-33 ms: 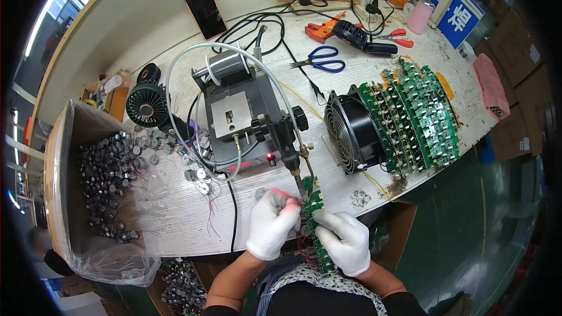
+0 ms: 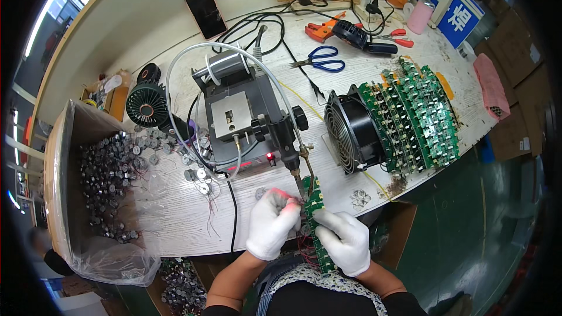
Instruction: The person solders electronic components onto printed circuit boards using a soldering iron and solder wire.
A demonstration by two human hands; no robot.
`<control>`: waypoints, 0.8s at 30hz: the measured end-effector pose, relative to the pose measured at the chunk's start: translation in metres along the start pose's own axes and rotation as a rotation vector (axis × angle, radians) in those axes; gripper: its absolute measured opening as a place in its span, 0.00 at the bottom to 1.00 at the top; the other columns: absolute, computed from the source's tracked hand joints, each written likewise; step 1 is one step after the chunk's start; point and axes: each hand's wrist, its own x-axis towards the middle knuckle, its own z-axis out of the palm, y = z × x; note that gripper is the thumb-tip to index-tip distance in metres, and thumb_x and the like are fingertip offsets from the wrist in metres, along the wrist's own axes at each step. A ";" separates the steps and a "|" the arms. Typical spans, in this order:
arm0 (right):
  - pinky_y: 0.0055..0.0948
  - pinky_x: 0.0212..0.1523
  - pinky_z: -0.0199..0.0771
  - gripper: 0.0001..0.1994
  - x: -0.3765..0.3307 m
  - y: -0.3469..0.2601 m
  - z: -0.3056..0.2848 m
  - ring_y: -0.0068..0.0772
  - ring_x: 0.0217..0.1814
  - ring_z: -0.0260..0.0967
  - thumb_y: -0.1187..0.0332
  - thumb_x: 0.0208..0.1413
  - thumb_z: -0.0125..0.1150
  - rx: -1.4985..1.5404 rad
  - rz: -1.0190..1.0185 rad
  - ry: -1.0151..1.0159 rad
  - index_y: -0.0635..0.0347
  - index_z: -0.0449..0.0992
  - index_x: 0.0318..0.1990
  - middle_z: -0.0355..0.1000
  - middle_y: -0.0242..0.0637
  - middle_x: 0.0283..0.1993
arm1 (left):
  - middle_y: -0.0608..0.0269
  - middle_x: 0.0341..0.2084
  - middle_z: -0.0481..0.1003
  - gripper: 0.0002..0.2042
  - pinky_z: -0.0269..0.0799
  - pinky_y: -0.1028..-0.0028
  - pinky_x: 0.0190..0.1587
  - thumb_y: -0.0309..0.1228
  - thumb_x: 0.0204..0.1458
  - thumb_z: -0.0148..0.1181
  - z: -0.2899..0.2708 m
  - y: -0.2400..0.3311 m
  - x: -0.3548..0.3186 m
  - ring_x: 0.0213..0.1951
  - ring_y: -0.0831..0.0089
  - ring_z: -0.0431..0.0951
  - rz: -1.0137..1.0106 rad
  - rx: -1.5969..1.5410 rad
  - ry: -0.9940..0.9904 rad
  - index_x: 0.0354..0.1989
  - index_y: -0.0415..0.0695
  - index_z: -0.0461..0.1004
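Note:
A long green circuit board (image 2: 316, 202) stretches from under the soldering iron tip (image 2: 298, 184) down to my lap. My right hand (image 2: 344, 241), in a white glove, grips its right edge with thumb and fingers. On the board's left side, my gloved left hand (image 2: 272, 225) is pinched closed close to the iron tip, with thin wires at its fingertips; their ends are too small to make out. Red light falls on those fingers. Red wires (image 2: 305, 247) hang beside the lower board. A curved brass solder feed tube (image 2: 311, 169) meets the board by the tip.
Left of the soldering machine (image 2: 231, 114), a plastic-lined box (image 2: 73, 140) holds many small round motors (image 2: 111, 169). A black fan (image 2: 354, 131) stands at right, beside a row of green boards (image 2: 415, 120). Blue scissors (image 2: 325, 59), pliers (image 2: 322, 29) and a phone (image 2: 206, 14) lie farther back.

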 end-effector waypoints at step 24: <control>0.28 0.31 0.72 0.13 -0.004 0.009 0.003 0.36 0.28 0.73 0.83 0.43 0.64 -0.021 -0.028 0.016 0.65 0.79 0.40 0.73 0.41 0.29 | 0.65 0.22 0.75 0.06 0.69 0.79 0.26 0.26 0.52 0.60 -0.002 -0.011 0.000 0.22 0.83 0.71 0.061 0.183 0.087 0.32 0.35 0.72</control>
